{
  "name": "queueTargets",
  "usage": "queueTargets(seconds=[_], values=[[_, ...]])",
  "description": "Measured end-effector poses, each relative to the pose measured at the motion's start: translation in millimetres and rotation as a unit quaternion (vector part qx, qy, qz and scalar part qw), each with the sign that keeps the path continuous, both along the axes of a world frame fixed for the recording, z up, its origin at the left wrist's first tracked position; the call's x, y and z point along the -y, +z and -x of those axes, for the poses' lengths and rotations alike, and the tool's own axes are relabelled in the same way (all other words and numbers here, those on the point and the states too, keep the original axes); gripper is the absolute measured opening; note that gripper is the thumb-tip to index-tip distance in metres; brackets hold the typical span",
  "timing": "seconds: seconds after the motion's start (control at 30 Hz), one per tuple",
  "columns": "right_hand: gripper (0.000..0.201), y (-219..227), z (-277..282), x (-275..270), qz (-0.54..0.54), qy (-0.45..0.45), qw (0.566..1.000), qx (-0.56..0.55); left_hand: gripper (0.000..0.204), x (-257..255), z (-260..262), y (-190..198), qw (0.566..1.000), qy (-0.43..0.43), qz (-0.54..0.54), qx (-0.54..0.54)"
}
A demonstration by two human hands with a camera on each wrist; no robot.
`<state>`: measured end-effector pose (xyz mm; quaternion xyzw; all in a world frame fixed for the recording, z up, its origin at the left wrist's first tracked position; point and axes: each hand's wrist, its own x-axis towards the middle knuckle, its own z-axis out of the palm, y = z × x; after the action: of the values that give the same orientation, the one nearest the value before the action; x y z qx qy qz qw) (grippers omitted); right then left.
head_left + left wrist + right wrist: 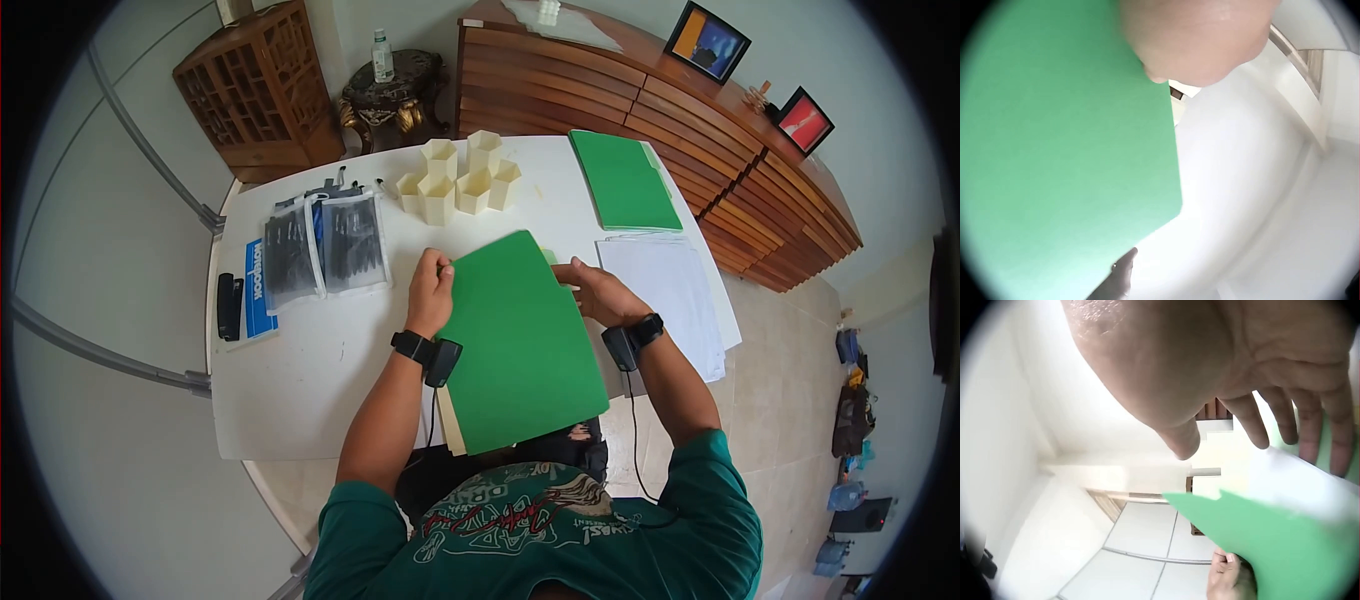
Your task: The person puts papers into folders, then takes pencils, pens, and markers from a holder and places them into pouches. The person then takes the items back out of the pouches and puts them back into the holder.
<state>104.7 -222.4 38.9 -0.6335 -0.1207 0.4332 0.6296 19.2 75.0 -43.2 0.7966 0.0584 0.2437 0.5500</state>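
Observation:
A green folder (pixel 520 340) is held up over the front of the white table, cream edges showing at its lower left. The left hand (pixel 431 295) grips its left edge, fingers curled round it; in the left wrist view that hand (pixel 1200 37) is at the folder's edge. At the tabbed right edge is the right hand (pixel 603 295), thumb and fingers spread apart. In the right wrist view the right hand's fingers (pixel 1310 425) reach beside the green folder (pixel 1272 544) and a white sheet; whether they touch is unclear.
A second green folder (pixel 628 182) and white papers (pixel 665 290) lie at the right. Several cream hexagonal cups (pixel 437 200) stand at the back. Mesh pouches (pixel 355 240), a blue notebook (pixel 262 290) and a black stapler (pixel 230 307) are at the left.

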Motion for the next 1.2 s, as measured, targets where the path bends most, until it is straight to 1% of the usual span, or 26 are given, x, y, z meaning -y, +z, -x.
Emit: queueTargets(seconds=[0.03,0.1,0.13,0.17,0.2,0.23,0.27,0.3,0.33,0.37,0.4,0.43,0.47,0.5,0.57,0.6,0.67,0.7,0.77,0.83,0.9,1.03,1.1,1.13,1.17,1.2], values=[[0.070,-1.0,1.6,-4.3,-0.002,-0.001,1.000,0.000,0.008,-4.0,-1.3,-4.8,1.000,-0.001,-0.002,0.000],[0.068,-2.6,5.2,-15.2,-0.050,0.017,0.994,-0.097,0.003,-15.0,-3.1,-11.0,0.991,0.021,0.119,0.054],[0.065,0.3,11.5,-21.4,-0.063,0.033,0.993,-0.090,0.003,-19.5,-2.6,-12.1,0.984,0.023,0.173,0.042],[0.064,-3.6,16.1,-26.5,-0.030,0.030,0.997,-0.060,0.003,-20.4,-2.6,-14.2,0.984,0.022,0.172,0.042],[0.054,-1.0,21.3,-30.8,-0.036,0.027,0.994,-0.096,0.004,-19.9,-2.4,-14.0,0.949,-0.009,0.307,0.076],[0.044,1.9,25.5,-32.8,-0.042,0.024,0.990,-0.133,0.005,-20.1,-2.2,-13.8,0.893,-0.040,0.435,0.107],[0.044,-7.7,25.1,-31.7,-0.043,0.025,0.990,-0.133,0.007,-22.1,-1.2,-13.5,0.897,-0.033,0.427,0.112],[0.031,-24.3,21.9,-29.4,-0.009,0.037,0.999,0.020,0.007,-22.0,1.2,-7.7,0.897,-0.033,0.427,0.113],[0.022,-28.3,22.0,-28.0,0.026,0.049,0.984,0.172,0.006,-21.4,3.3,-3.4,0.899,-0.031,0.422,0.110],[0.022,-29.4,21.8,-19.9,0.027,0.049,0.983,0.172,0.005,-19.9,4.2,-0.1,0.902,-0.028,0.418,0.107],[0.025,-18.6,25.0,-11.2,0.016,0.007,0.980,0.201,0.005,-19.7,3.3,-2.7,0.901,-0.029,0.420,0.106],[0.030,-5.3,26.4,-0.6,0.006,-0.034,0.973,0.229,0.006,-21.0,1.6,-7.8,0.896,-0.038,0.431,0.102],[0.030,11.4,23.8,16.7,0.024,-0.038,0.955,0.293,0.007,-22.2,-0.4,-13.1,0.890,-0.047,0.443,0.099],[0.031,28.3,19.5,36.8,0.044,-0.058,0.953,0.295,0.007,-23.2,-1.6,-18.3,0.889,-0.047,0.445,0.100],[0.035,46.2,3.5,86.9,0.073,-0.103,0.942,0.309,0.008,-25.2,-6.3,-23.3,0.950,-0.019,0.305,0.061],[0.035,48.8,-5.3,112.4,0.090,-0.127,0.943,0.295,0.008,-22.1,-6.6,-19.5,0.950,-0.022,0.306,0.064],[0.031,52.2,-20.8,154.8,0.134,-0.155,0.947,0.247,0.015,-10.6,-1.7,-5.4,0.997,0.004,0.069,0.033],[0.030,49.1,-28.3,172.8,0.157,-0.165,0.951,0.211,0.015,-6.5,-0.8,-1.9,0.997,0.001,0.072,0.037],[0.029,30.3,-42.6,201.3,0.161,-0.167,0.950,0.210,0.022,-0.6,1.7,4.4,0.996,0.035,-0.075,0.040],[0.029,19.3,-52.0,215.2,0.164,-0.166,0.950,0.208,0.026,3.3,4.2,11.3,0.995,0.040,-0.089,0.024],[0.031,14.2,-61.1,222.4,0.242,-0.168,0.927,0.231,0.025,1.0,3.8,10.8,0.988,0.021,-0.154,0.016],[0.032,13.0,-89.4,247.0,0.296,-0.149,0.918,0.216,0.025,1.2,4.0,11.2,0.989,0.023,-0.147,0.013],[0.031,11.5,-102.8,252.2,0.410,-0.113,0.808,0.408,0.024,1.9,4.8,14.2,0.989,0.017,-0.147,-0.002],[0.029,12.3,-106.8,246.3,0.454,-0.146,0.749,0.459,0.024,2.8,4.9,15.4,0.989,0.021,-0.145,-0.002],[0.030,12.9,-112.5,239.8,0.463,-0.130,0.707,0.519,0.024,3.7,4.8,16.8,0.987,0.021,-0.159,0.000],[0.035,7.6,-118.7,223.2,0.434,-0.120,0.707,0.546,0.024,4.0,4.6,18.6,0.985,0.020,-0.174,0.002]])
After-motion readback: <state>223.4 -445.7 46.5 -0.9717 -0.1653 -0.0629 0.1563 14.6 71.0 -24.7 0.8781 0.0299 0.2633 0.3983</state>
